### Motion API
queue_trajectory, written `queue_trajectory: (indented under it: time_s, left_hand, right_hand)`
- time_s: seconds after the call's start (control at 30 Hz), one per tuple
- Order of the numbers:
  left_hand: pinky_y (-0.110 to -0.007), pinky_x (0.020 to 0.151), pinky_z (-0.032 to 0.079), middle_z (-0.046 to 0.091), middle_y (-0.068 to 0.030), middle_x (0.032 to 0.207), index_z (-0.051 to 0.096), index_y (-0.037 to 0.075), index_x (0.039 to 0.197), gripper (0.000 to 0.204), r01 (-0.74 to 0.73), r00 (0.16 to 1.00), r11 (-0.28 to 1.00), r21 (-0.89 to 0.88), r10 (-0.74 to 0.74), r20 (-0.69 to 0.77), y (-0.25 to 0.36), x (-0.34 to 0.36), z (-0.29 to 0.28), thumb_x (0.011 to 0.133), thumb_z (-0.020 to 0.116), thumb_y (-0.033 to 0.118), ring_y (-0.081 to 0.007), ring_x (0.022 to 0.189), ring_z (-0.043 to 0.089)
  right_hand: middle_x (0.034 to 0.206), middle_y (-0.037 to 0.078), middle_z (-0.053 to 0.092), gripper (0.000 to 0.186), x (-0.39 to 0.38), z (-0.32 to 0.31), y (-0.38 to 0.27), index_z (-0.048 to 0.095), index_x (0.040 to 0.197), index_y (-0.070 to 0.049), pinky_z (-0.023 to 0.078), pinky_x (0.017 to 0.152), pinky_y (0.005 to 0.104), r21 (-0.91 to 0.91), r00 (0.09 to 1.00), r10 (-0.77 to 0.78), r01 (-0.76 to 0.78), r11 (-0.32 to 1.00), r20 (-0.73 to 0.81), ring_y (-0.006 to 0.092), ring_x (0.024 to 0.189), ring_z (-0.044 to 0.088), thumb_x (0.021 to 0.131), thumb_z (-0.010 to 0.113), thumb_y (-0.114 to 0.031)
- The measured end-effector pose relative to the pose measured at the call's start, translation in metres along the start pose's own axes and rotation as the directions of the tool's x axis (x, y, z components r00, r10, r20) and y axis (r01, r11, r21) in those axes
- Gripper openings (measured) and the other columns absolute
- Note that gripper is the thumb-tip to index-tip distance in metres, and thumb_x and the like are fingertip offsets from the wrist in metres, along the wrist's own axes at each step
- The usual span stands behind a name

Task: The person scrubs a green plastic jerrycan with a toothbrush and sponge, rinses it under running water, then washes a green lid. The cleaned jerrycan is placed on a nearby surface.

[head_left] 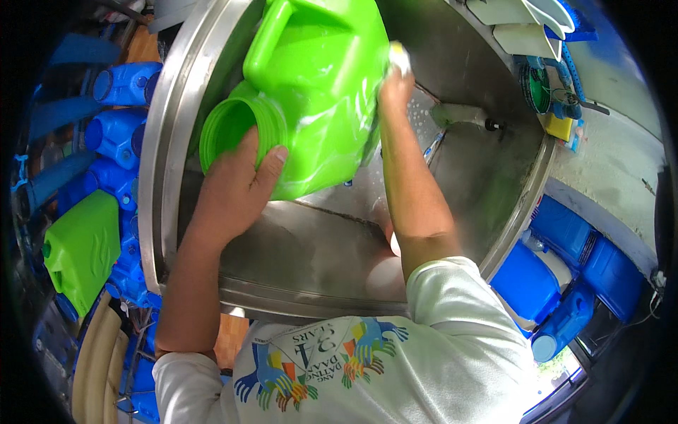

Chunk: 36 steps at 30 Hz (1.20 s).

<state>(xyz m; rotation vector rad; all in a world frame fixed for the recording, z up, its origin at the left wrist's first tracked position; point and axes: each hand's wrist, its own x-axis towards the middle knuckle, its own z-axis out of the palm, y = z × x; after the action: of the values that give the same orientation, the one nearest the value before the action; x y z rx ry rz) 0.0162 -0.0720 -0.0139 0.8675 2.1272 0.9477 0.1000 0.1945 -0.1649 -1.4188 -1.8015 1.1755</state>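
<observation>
Left hand (pixel 244 169) gripped the green jug (pixel 318 78) by its mouth; jug tilted over the far-left part of the sink (pixel 157 177). Right hand (pixel 397 92) held a white-and-yellow scrubber (pixel 399 54) to jug's right side. White streaks (pixel 325 124), probably suds, risked lost grip: slip, knock on sink's left edge. More room lay toward near and right edges.
</observation>
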Motion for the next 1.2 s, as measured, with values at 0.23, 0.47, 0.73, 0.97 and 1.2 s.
queue_trajectory:
  time_s: [0.23, 0.47, 0.73, 0.97, 1.2]
  left_hand:
    - [-0.049, 0.078, 0.049, 0.065, -0.0279, 0.097, 0.055, -0.004, 0.119, 0.036, 0.024, 1.000, 0.986, -0.165, -0.023, 0.006, 0.002, 0.002, 0.002, 0.102, 0.052, 0.028, -0.0462, 0.090, 0.063]
    - [-0.048, 0.082, 0.050, 0.067, -0.0263, 0.101, 0.056, -0.003, 0.123, 0.041, 0.065, 0.997, 0.991, -0.115, -0.068, -0.026, 0.006, 0.006, 0.005, 0.097, 0.061, 0.028, -0.0444, 0.094, 0.065]
    - [-0.049, 0.088, 0.052, 0.068, -0.0245, 0.109, 0.054, 0.000, 0.126, 0.069, 0.134, 0.987, 0.991, -0.022, -0.131, 0.092, 0.003, 0.006, -0.001, 0.073, 0.084, 0.031, -0.0443, 0.102, 0.064]
    - [-0.049, 0.085, 0.052, 0.067, -0.0262, 0.106, 0.055, 0.001, 0.123, 0.064, -0.035, 0.997, 0.991, -0.129, 0.044, 0.067, 0.001, 0.002, -0.003, 0.072, 0.082, 0.028, -0.0440, 0.098, 0.065]
    - [-0.050, 0.079, 0.052, 0.069, -0.0234, 0.089, 0.060, 0.000, 0.113, 0.056, -0.251, 0.964, 0.918, 0.308, 0.206, 0.170, 0.009, -0.019, -0.014, 0.075, 0.080, 0.036, -0.0413, 0.088, 0.067]
  right_hand:
    - [0.139, 0.024, 0.045, 0.052, -0.174, -0.042, 0.073, 0.038, 0.141, 0.000, 0.019, 0.118, 0.0635, 0.085, 0.613, -0.711, 0.734, 0.674, 0.343, 0.0476, 0.138, 0.035, 0.093, 0.050, -0.017]
    - [0.115, 0.017, 0.066, 0.045, -0.033, -0.036, 0.278, 0.056, 0.129, 0.003, 0.057, 0.084, 0.0433, 0.442, 0.662, 0.661, -0.741, 0.506, 0.353, 0.0294, 0.097, 0.068, 0.103, 0.048, -0.033]
    - [0.099, 0.008, 0.072, 0.034, 0.124, 0.041, -0.011, 0.071, 0.108, 0.000, 0.053, 0.075, 0.0350, 0.330, 0.855, -0.152, -0.024, 0.944, 0.496, 0.0196, 0.084, 0.067, 0.094, 0.059, -0.029]
    - [0.140, 0.028, 0.050, 0.055, -0.028, -0.017, -0.098, 0.053, 0.133, 0.006, 0.033, 0.115, 0.0500, -0.109, 0.264, -0.743, 0.962, 0.252, 0.615, 0.0443, 0.136, 0.042, 0.082, 0.065, -0.012]
    - [0.109, 0.028, 0.063, 0.034, -0.058, -0.031, -0.127, 0.063, 0.111, 0.001, 0.046, 0.099, 0.0480, -0.245, 0.364, -0.304, 0.897, 0.368, 0.880, 0.0431, 0.109, 0.058, 0.084, 0.063, -0.019]
